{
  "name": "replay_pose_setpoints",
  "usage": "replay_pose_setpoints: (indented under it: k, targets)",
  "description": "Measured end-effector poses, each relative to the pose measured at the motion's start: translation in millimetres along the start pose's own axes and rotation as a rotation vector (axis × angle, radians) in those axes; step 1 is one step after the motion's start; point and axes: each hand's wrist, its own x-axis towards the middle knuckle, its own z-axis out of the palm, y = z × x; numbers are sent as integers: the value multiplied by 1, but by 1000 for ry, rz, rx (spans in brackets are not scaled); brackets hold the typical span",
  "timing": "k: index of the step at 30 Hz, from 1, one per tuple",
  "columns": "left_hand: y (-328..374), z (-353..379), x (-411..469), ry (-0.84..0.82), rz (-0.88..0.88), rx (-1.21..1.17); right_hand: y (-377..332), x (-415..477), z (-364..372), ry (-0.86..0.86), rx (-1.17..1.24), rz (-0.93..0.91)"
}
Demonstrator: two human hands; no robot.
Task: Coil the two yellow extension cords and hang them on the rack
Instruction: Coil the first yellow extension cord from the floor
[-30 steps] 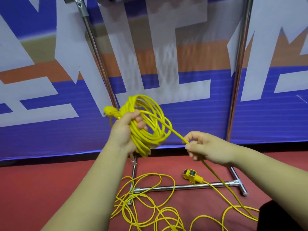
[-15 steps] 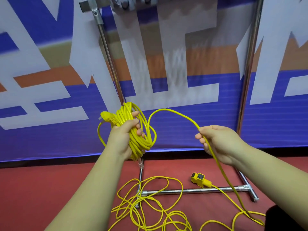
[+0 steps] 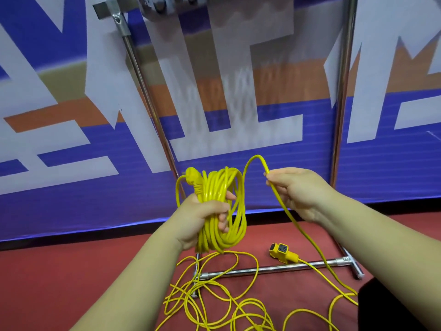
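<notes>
My left hand grips a bundle of yellow cord loops, with the yellow plug sticking up at its top left. My right hand pinches the free run of the same cord, which arches from the bundle over to my fingers and then drops to the floor. Loose yellow cord lies tangled on the red floor below. A yellow socket end lies beside the rack's bottom bar. The metal rack has two uprights and a top bar with hooks.
A blue, white and orange banner wall stands right behind the rack. The rack's right upright ends in a foot on the red floor. A dark shape fills the bottom right corner.
My right hand has moved left toward the bundle, tightening the arch of cord into a narrow loop. The view has shifted up and closer to the rack.
</notes>
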Motion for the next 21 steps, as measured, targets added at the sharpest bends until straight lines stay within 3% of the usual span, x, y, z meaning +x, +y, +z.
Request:
replay_pose_setpoints:
  k: [8,13,21]
  targets:
    - [-34,42,13,-40,-178,24,-5,-2,-2,-46,-201,-82]
    - [-46,55,21,-28,-196,31,-5,1,-4,-57,-286,-49]
    - [-54,64,34,7,-228,-22,-1,9,-3,34,-581,-192]
